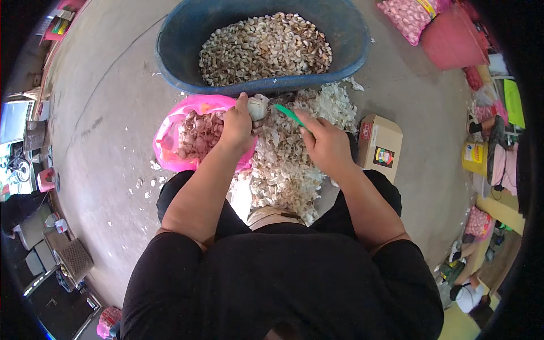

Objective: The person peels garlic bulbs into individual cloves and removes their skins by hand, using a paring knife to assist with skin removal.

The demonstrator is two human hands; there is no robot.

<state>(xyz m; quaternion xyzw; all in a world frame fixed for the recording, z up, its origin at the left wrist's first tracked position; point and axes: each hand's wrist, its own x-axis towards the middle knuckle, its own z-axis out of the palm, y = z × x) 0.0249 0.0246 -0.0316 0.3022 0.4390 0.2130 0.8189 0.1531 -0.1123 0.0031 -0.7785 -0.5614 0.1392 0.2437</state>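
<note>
My left hand [238, 124] is closed around a whitish garlic bulb [258, 109], just in front of the blue tub. Between the fingers of my right hand [328, 144] is a slim green knife [289, 115], its far end pointing toward the bulb but apart from it. Beneath my left forearm lies an open pink plastic bag [167, 133] with purplish garlic [198, 133] in it. A heap of papery garlic skins [283, 175] spreads between my legs and up to the tub.
The large blue tub [170, 62] ahead holds many loose garlic cloves [266, 48]. A cardboard box [391, 133] stands by my right knee. At the upper right are a net sack of garlic [405, 20] and a red basin [453, 42]. A yellow bucket [475, 156] is farther right.
</note>
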